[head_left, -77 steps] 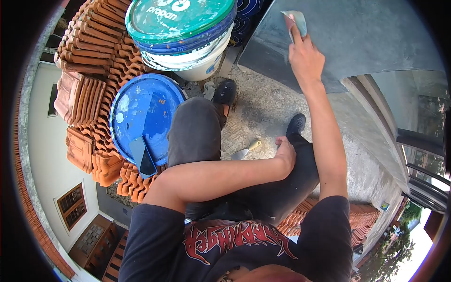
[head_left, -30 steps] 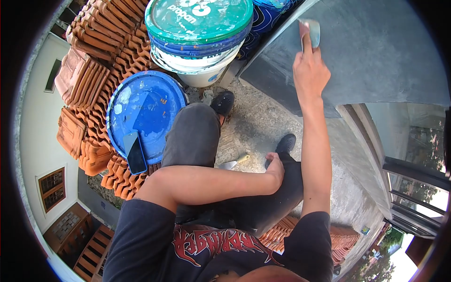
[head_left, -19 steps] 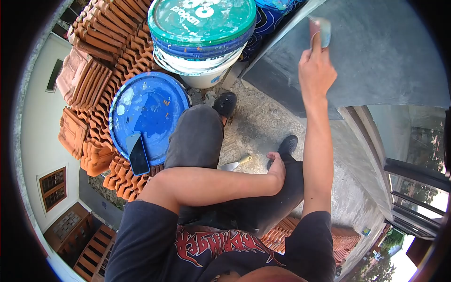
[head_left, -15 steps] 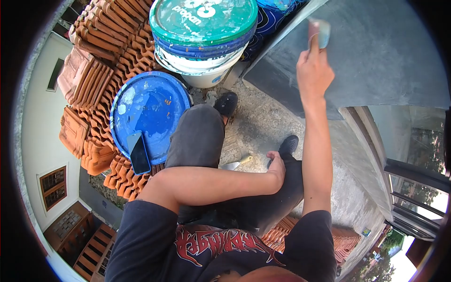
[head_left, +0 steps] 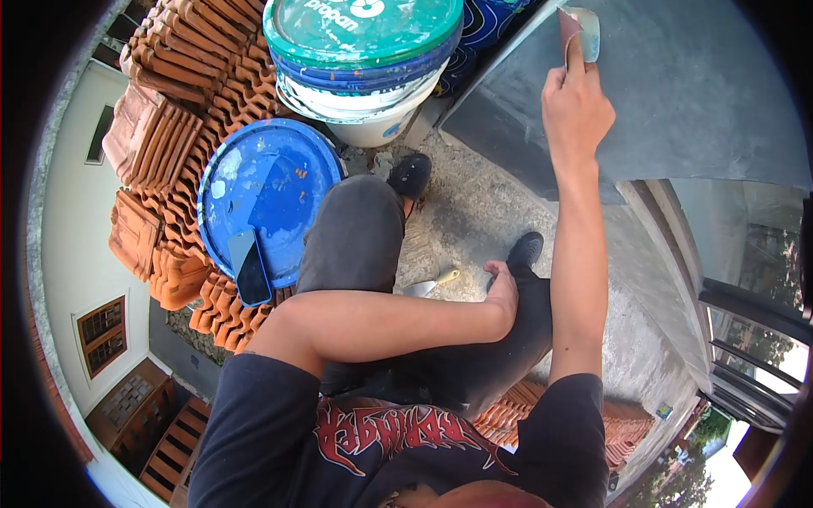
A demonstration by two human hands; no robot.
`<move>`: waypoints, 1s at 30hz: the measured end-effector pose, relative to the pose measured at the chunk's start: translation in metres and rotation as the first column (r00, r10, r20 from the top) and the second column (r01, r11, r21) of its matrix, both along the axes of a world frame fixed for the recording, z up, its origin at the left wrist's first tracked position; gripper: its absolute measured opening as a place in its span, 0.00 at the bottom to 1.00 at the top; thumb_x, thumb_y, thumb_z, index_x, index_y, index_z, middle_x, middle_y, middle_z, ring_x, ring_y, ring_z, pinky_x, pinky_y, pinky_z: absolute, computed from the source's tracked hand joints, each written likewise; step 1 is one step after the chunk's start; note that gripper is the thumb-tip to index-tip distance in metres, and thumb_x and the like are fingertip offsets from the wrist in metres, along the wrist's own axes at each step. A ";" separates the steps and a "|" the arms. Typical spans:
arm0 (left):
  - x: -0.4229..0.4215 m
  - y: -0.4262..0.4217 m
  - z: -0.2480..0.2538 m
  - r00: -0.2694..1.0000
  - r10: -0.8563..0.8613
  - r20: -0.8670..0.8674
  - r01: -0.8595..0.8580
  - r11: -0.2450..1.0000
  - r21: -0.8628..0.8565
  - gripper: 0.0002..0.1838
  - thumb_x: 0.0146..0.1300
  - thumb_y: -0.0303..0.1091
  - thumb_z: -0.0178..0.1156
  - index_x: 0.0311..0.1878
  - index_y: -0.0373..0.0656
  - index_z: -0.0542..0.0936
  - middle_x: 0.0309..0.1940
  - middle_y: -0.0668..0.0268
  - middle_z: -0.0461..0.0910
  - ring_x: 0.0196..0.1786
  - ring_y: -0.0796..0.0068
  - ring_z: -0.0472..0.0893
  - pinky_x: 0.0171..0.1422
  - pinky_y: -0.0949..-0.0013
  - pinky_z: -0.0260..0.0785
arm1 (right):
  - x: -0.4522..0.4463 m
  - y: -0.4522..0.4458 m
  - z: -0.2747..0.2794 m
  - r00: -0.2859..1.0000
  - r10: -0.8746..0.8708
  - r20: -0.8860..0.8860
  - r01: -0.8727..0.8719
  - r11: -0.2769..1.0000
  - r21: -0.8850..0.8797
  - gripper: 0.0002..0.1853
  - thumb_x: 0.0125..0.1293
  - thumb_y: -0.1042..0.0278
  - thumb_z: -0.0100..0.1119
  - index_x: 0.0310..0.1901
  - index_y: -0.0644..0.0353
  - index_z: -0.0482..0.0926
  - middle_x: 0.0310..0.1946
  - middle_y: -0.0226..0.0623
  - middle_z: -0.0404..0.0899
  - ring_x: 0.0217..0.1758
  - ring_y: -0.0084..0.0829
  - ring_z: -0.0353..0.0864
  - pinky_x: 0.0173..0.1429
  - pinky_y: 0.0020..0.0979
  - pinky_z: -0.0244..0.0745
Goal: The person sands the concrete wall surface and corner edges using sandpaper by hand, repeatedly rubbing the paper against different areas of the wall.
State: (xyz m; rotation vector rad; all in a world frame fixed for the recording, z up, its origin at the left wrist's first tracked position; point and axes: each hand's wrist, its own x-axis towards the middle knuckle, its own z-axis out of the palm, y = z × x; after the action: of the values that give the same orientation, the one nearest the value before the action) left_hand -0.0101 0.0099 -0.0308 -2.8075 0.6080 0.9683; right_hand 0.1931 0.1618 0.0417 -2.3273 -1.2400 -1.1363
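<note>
My right hand (head_left: 577, 110) is stretched out to the dark grey wall (head_left: 694, 102). Its fingers grip a folded sheet of sandpaper (head_left: 572, 32), reddish brown on one face and pale on the other, against the wall surface. My left hand (head_left: 503, 289) hangs loosely over my right knee, fingers relaxed and a little apart, with nothing visible in it. On the concrete ground just beyond that hand lies a putty knife (head_left: 434, 283) with a yellowish handle.
Stacked orange roof tiles (head_left: 169, 135) line the left. A paint-spattered blue lid (head_left: 271, 195) carries a phone (head_left: 249, 269). Ahead stand stacked paint buckets (head_left: 373, 127) under a green lid (head_left: 360, 30). A window frame (head_left: 660, 229) is set in the wall at right.
My right hand has moved slightly up and to the right along the wall with the sandpaper. My left hand stays over the knee. The view has shifted a little.
</note>
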 end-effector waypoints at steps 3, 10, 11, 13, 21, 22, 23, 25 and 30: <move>0.000 -0.003 -0.004 0.998 0.058 0.020 -0.058 0.998 0.009 0.26 0.66 0.40 0.62 0.66 0.41 0.82 0.62 0.49 0.77 0.62 0.48 0.77 0.63 0.39 0.65 | -0.004 -0.006 -0.011 0.996 -0.021 -0.087 0.014 0.997 -0.081 0.33 0.63 0.69 0.60 0.72 0.41 0.75 0.52 0.40 0.86 0.28 0.47 0.86 0.28 0.43 0.82; 0.004 -0.009 -0.004 0.999 0.054 0.005 -0.053 0.997 -0.060 0.25 0.66 0.39 0.62 0.65 0.41 0.82 0.62 0.49 0.79 0.61 0.47 0.78 0.63 0.40 0.65 | 0.006 -0.028 -0.062 0.996 0.041 -0.078 -0.058 0.973 -0.224 0.43 0.61 0.71 0.60 0.80 0.36 0.63 0.35 0.36 0.80 0.24 0.38 0.82 0.23 0.39 0.78; 0.005 -0.011 -0.007 0.998 0.057 0.003 -0.056 0.996 -0.069 0.25 0.66 0.39 0.62 0.65 0.41 0.82 0.61 0.49 0.79 0.61 0.47 0.79 0.63 0.40 0.65 | 0.008 -0.029 -0.065 0.996 0.043 -0.073 -0.059 0.971 -0.230 0.44 0.61 0.72 0.60 0.81 0.37 0.63 0.35 0.36 0.80 0.24 0.38 0.82 0.24 0.39 0.78; 0.006 -0.014 -0.008 0.998 0.063 0.007 -0.062 0.995 -0.083 0.25 0.67 0.39 0.62 0.65 0.40 0.82 0.61 0.50 0.80 0.60 0.47 0.79 0.62 0.41 0.65 | 0.008 -0.032 -0.072 0.997 0.027 -0.066 -0.043 0.964 -0.263 0.42 0.61 0.72 0.60 0.80 0.40 0.64 0.37 0.38 0.81 0.25 0.39 0.83 0.24 0.39 0.79; 0.009 -0.008 0.000 0.998 0.049 0.033 -0.048 0.998 -0.030 0.23 0.68 0.39 0.59 0.64 0.40 0.83 0.60 0.49 0.80 0.59 0.48 0.80 0.62 0.40 0.66 | 0.001 -0.011 -0.038 0.994 -0.037 -0.107 0.009 0.968 -0.250 0.38 0.67 0.70 0.58 0.79 0.46 0.63 0.45 0.46 0.85 0.30 0.49 0.86 0.29 0.45 0.83; 0.008 -0.008 -0.002 0.998 0.055 0.031 -0.054 0.998 -0.037 0.23 0.68 0.39 0.59 0.64 0.40 0.83 0.60 0.49 0.80 0.59 0.49 0.80 0.61 0.40 0.66 | -0.001 -0.005 -0.032 0.995 -0.006 -0.103 -0.014 0.981 -0.195 0.38 0.67 0.70 0.57 0.80 0.45 0.62 0.43 0.46 0.84 0.29 0.49 0.86 0.29 0.45 0.82; 0.007 -0.007 -0.005 0.998 0.058 0.029 -0.057 0.998 -0.041 0.23 0.68 0.39 0.59 0.64 0.40 0.83 0.59 0.49 0.80 0.58 0.49 0.80 0.61 0.40 0.66 | -0.002 -0.003 -0.029 0.995 0.021 -0.096 -0.034 0.990 -0.136 0.38 0.67 0.69 0.57 0.80 0.44 0.62 0.41 0.47 0.84 0.29 0.49 0.86 0.28 0.45 0.82; 0.007 -0.003 -0.005 0.997 0.073 0.037 -0.071 0.996 -0.054 0.23 0.68 0.39 0.59 0.64 0.40 0.83 0.59 0.49 0.81 0.58 0.49 0.80 0.60 0.40 0.66 | 0.001 -0.013 -0.040 0.996 -0.025 -0.080 0.009 0.980 -0.198 0.37 0.66 0.71 0.56 0.78 0.44 0.66 0.46 0.45 0.85 0.27 0.47 0.85 0.26 0.43 0.81; 0.010 -0.010 -0.003 0.998 0.063 0.010 -0.062 0.995 -0.076 0.23 0.68 0.39 0.60 0.64 0.40 0.83 0.60 0.49 0.80 0.59 0.48 0.80 0.61 0.40 0.66 | 0.011 -0.030 -0.055 0.995 -0.042 -0.093 0.014 0.957 -0.290 0.35 0.65 0.72 0.55 0.76 0.41 0.69 0.49 0.44 0.85 0.26 0.45 0.85 0.25 0.42 0.81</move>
State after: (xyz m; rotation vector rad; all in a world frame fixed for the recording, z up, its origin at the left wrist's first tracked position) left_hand 0.0003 0.0000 -0.0338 -2.9135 0.5699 0.9573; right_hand 0.2039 0.1316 -0.0128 -2.5829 -1.4229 -0.8848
